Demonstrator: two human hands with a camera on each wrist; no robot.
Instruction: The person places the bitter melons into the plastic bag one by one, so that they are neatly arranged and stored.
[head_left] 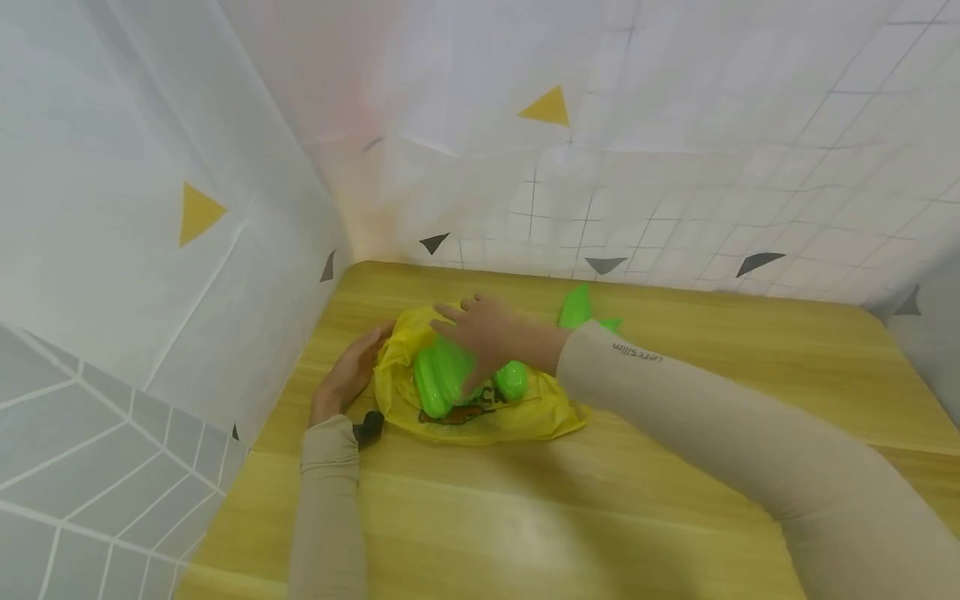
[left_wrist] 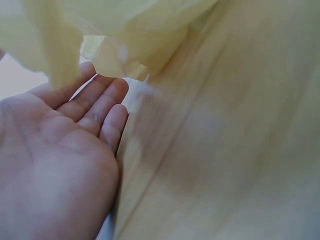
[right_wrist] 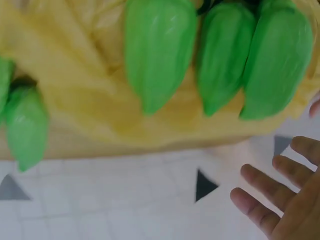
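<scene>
Left hand: near side, lying on the desk by the left edge of the yellow bag. Grip loose, fingers nearly straight; left wrist view shows the fingertips at the bag's hem, touching or just under it, nothing pinched. Small black object by that wrist, can't tell what it is.

Right hand: reaches across and hovers over or rests on the green toy. Fingers spread and straight in the right wrist view, grip open, holding nothing.

Green toy sits on top of the yellow bag, bag flat on the desk near the left wall.

Handling, my read:
- Toy looks like glossy inflated or moulded plastic: light, slick, probably springy. Lobes will slide out of a pinch; better to wrap round a lobe or cup from below.
- Bag is thin film: floppy, near weightless, crumples and drags with whatever sits on it. Take it at the hem or a corner, pinch grip.

Count:
- Bags: 1.
- Green lobes in the right wrist view: 3 side by side, plus 1 apart on the left.
- Second green piece beyond the right hand, behind the bag; can't tell whether it joins the first.
- Hands: 2.
</scene>
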